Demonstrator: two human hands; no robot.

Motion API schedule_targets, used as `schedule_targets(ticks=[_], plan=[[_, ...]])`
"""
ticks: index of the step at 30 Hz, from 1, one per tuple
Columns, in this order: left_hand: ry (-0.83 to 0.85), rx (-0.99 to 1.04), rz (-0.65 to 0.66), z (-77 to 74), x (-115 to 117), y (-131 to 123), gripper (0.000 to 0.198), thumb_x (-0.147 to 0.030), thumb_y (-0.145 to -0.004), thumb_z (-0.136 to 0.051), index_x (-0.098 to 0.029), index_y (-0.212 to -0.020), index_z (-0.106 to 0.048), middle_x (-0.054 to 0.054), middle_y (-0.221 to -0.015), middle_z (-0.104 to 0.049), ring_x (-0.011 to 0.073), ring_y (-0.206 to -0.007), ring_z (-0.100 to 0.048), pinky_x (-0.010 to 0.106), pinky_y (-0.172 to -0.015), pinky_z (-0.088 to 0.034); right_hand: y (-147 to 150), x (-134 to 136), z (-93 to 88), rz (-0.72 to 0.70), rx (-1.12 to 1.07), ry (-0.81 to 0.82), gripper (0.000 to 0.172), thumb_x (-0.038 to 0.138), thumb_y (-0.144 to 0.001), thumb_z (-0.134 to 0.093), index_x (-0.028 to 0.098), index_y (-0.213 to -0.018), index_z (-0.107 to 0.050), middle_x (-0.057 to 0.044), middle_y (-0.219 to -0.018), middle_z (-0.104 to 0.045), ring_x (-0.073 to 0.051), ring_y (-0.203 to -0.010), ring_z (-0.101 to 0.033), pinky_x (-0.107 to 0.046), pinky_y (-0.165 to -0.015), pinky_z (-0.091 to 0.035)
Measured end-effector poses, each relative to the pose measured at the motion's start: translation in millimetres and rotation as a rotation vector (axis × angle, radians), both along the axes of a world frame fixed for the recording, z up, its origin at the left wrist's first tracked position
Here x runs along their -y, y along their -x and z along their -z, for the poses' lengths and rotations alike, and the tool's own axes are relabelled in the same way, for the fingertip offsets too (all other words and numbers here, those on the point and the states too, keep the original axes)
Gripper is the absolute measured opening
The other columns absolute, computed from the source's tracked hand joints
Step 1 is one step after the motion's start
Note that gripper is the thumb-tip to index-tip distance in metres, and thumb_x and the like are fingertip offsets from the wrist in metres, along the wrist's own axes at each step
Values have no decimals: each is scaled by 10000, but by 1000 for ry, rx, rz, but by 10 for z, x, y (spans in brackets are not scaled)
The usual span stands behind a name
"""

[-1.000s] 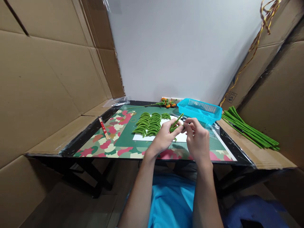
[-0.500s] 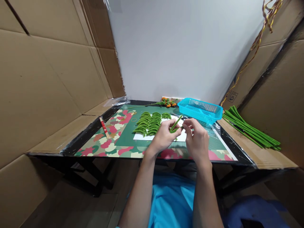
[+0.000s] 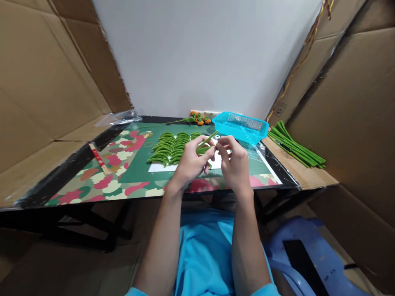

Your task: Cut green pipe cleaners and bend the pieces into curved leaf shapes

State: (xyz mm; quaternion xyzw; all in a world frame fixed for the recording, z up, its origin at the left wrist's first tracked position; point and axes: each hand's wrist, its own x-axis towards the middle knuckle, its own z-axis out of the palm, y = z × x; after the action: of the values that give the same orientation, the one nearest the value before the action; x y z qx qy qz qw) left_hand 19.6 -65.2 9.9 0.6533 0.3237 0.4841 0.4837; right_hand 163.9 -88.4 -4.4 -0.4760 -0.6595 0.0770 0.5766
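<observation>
"Green and bent back on itself, the strip (image 3: 208, 139) hangs over the near side of the bench (image 3: 282, 168)?"

"Yes. The left hand (image 3: 191, 161) has its grip closed around the bend, probably to steady it; the right hand (image 3: 237, 159) pinches one end, likely for fine control."

"And beyond?"

"Curved green pieces (image 3: 166, 144) lie in columns on a white sheet (image 3: 156, 167), left, presumably for order."

"Farther?"

"Blue basket (image 3: 240, 130) at far right, orange flowers (image 3: 200, 122) left of it, seemingly kept clear of the hands."
</observation>
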Motion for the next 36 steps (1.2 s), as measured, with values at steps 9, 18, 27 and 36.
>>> schedule_targets(ticks=[9, 18, 27, 36], plan=[[-24, 34, -54, -27, -24, -27, 307, -419, -861, -808, -200, -1012, -655, -64, -657, -584, 54, -352, -486, 173, -322, -309, -14, 2, -33, -39, 2, 19, 148, 336, -1075, -527, 247, -1040, -640, -22, -998, -738, -173, -853, -685, -270, -718, -504], [-19, 26, -73, -33, -26, -28, 257, -366, -858, -784, -191, -882, -597, -74, -619, -504, 38, -368, -404, 168, -340, -276, -17, -13, -24, -28, 23, -24, 114, 270, -1070, -528, 239, -1030, -630, -26, -1028, -716, -177, -897, -677, -269, -713, -481], [-81, -37, -86, -56, -45, 2, 278, -410, -876, -774, -164, -952, -669, 2, -805, -666, 56, -409, -525, 171, -351, -354, -24, -52, -36, 4, 40, -5, 118, 289, -1070, -522, 249, -1007, -614, -14, -997, -705, -167, -848, -660, -271, -672, -463], [-116, -28, -103, -8, -58, 81, 301, -445, -890, -764, -153, -933, -707, -2, -688, -640, 82, -421, -530, 167, -367, -388, 37, -33, -55, -74, -24, 37, 179, 358, -1065, -533, 232, -986, -632, -23, -961, -716, -131, -756, -656, -248, -594, -481]])
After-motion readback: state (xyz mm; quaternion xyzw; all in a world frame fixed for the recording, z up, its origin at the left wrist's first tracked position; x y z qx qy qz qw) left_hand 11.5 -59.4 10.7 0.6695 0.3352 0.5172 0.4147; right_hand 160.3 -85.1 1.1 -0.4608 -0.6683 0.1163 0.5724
